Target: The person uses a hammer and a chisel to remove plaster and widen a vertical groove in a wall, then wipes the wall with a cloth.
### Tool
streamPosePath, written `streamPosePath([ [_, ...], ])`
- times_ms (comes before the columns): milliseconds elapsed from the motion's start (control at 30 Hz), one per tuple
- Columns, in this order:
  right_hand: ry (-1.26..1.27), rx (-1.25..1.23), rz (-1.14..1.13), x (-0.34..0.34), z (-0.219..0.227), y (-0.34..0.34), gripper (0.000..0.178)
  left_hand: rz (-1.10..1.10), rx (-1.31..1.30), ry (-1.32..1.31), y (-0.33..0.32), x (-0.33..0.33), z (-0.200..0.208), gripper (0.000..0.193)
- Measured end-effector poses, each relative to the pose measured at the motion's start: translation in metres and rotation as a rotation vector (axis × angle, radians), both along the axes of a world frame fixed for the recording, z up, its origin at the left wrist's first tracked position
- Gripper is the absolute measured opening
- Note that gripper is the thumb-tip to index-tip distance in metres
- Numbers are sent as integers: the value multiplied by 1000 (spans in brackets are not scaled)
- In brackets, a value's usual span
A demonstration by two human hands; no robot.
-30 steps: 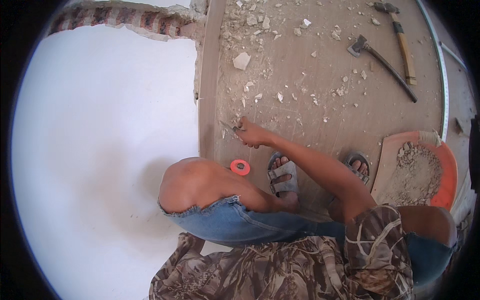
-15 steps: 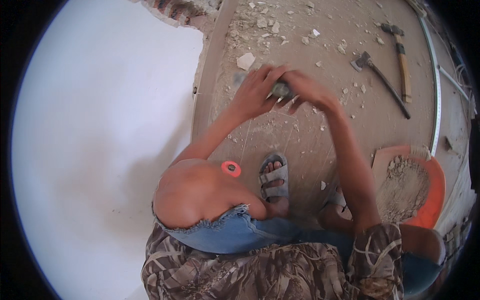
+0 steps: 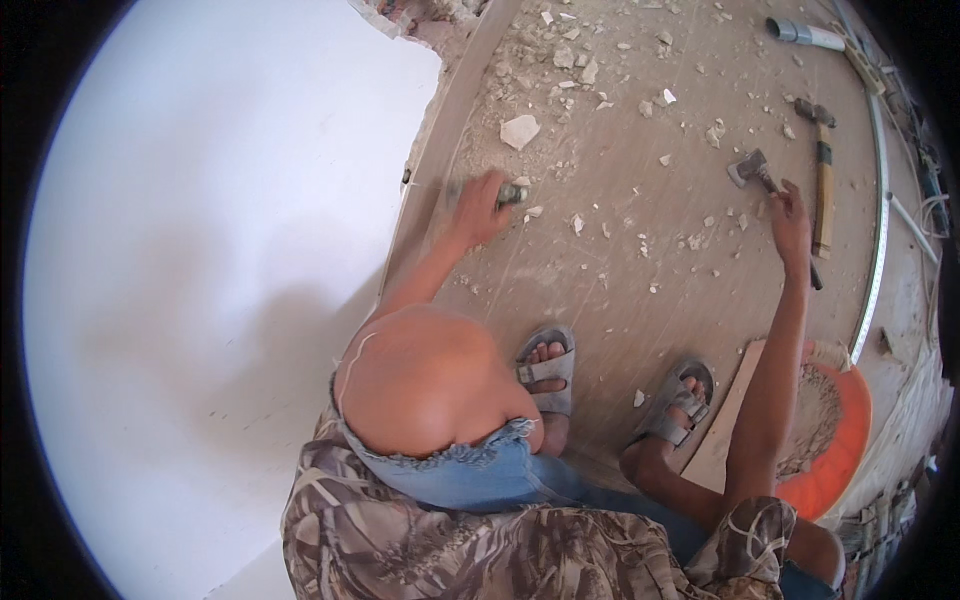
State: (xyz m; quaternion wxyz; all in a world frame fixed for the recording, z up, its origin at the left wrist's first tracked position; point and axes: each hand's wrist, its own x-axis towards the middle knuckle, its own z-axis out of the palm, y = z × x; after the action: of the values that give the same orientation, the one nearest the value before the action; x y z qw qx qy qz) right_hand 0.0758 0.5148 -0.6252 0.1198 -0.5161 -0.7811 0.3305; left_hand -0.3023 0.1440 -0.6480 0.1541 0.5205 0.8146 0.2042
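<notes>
My left hand (image 3: pixel 482 210) is closed around a short, dark greenish round tool (image 3: pixel 513 194) with a pale worn end. Its other end is smeared by motion near the foot of the white wall. Out to the right, my right hand (image 3: pixel 790 225) has its fingers at the handle of a hatchet (image 3: pixel 747 169), seemingly closed on it. The hatchet lies on the floor, and the hand hides the middle of its handle. Just right of it lies a hammer (image 3: pixel 824 185) with a wooden handle.
Broken plaster pieces (image 3: pixel 520 131) litter the dusty floor. An orange tub (image 3: pixel 850 440) of rubble stands by my right forearm. A long pale straight strip (image 3: pixel 876 250) and a grey pipe (image 3: pixel 800 34) lie at the right. The white wall (image 3: pixel 220 250) fills the left.
My hands have parted. The left moved left and down with the dark tool; the right went from beside it across to the hatchet. The view has shifted, and the hatchet and hammer appear lower.
</notes>
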Motion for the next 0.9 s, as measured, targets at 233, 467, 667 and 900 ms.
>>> streamPosePath([
  [233,-422,476,-12,-29,-14,-18,45,81,133,58,-12,31,45,26],
  [467,-300,248,38,-27,-26,10,35,56,309,15,18,-12,7,33],
  [667,719,-352,-186,-104,40,-79,46,95,300,30,3,-17,-12,25],
  [900,724,-865,-218,-179,40,-276,35,61,349,2,19,-20,3,22],
])
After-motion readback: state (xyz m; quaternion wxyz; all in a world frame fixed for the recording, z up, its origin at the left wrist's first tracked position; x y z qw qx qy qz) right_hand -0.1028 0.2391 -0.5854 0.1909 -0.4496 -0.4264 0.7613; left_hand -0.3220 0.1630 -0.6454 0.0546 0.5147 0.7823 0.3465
